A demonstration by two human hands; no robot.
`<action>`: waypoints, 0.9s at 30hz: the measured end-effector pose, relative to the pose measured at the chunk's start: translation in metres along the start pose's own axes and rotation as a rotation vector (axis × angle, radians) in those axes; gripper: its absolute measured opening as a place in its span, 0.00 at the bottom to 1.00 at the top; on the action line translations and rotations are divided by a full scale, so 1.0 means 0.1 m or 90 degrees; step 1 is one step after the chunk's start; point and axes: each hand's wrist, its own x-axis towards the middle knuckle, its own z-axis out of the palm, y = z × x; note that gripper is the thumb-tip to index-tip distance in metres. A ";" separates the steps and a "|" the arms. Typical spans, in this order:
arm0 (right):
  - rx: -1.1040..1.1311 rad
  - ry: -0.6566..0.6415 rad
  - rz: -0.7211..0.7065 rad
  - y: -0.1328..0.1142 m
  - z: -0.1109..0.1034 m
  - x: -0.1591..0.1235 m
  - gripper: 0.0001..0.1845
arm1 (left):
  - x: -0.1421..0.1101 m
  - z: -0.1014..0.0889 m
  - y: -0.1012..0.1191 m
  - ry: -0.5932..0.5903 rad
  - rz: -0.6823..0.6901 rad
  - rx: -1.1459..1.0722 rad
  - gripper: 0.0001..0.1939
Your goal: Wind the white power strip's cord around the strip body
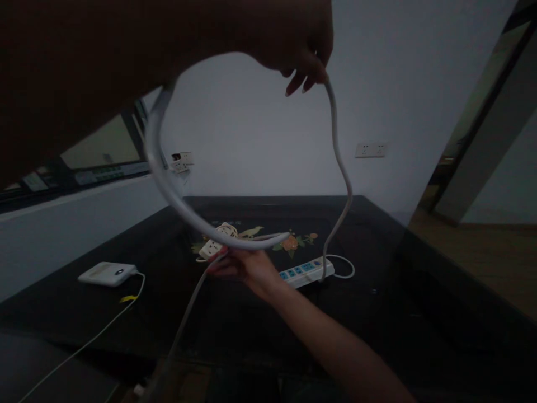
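Holding the grey cable (pixel 336 134) high at twelve o'clock, the left hand (pixel 308 53) pinches it between thumb and fingertips, with other fingers curled below. Down at six o'clock, just left of the dial's middle, the right hand (pixel 247 268) reaches in from five o'clock, fingers extended toward nine and touching the cable; whether they grip it cannot be told. A wide loop of cable swings round from eleven through nine to the right hand, and another length drops toward seven, past the near edge. From the left hand, the cable bows out toward three and comes down at the right end of the power strip (pixel 304 272), which lies near the right wrist at about five.

The dark tabletop (pixel 419 302) meets the wall (pixel 268 157) along its far edge. Its right edge slants from one o'clock to four, well apart from the strip, with floor (pixel 478 252) beyond. The left edge runs beside the window wall (pixel 84 207). At eight, a white box (pixel 107 273) sits near that left side, its thin cord crossing the near edge; a yellow piece (pixel 128 299) touches the cord. Behind the right hand, toward seven, lies a smaller socket strip (pixel 211 248).
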 end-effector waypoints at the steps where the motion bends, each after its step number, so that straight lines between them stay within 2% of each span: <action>1: -0.003 0.037 -0.047 -0.15 -0.08 0.08 0.16 | 0.00 0.01 0.03 0.007 -0.002 0.015 0.20; 5: -0.106 0.181 -0.240 -0.65 -0.47 0.30 0.16 | 0.01 0.07 0.21 0.037 -0.028 0.000 0.20; 7: -0.278 0.258 -0.326 -0.80 -0.65 0.32 0.15 | 0.02 0.13 0.28 0.042 -0.045 -0.045 0.19; 9: -0.504 0.324 -0.343 -0.89 -0.82 0.31 0.18 | 0.04 0.18 0.33 0.052 -0.056 -0.087 0.18; 11: -0.676 0.359 -0.303 -0.91 -0.98 0.28 0.19 | 0.05 0.23 0.36 0.066 -0.054 -0.116 0.17; 13: -0.795 0.365 -0.229 -0.85 -1.13 0.26 0.17 | 0.07 0.27 0.39 0.086 -0.050 -0.138 0.17; 19: -1.066 0.323 0.069 -0.48 -1.48 0.27 0.08 | 0.08 0.40 0.50 0.131 -0.069 -0.160 0.16; 24: -1.170 0.264 0.216 -0.28 -1.52 0.21 0.18 | 0.03 0.56 0.55 0.165 -0.079 -0.198 0.16; 27: -1.191 0.219 0.245 -0.23 -1.40 0.10 0.14 | -0.04 0.68 0.58 0.201 -0.083 -0.231 0.15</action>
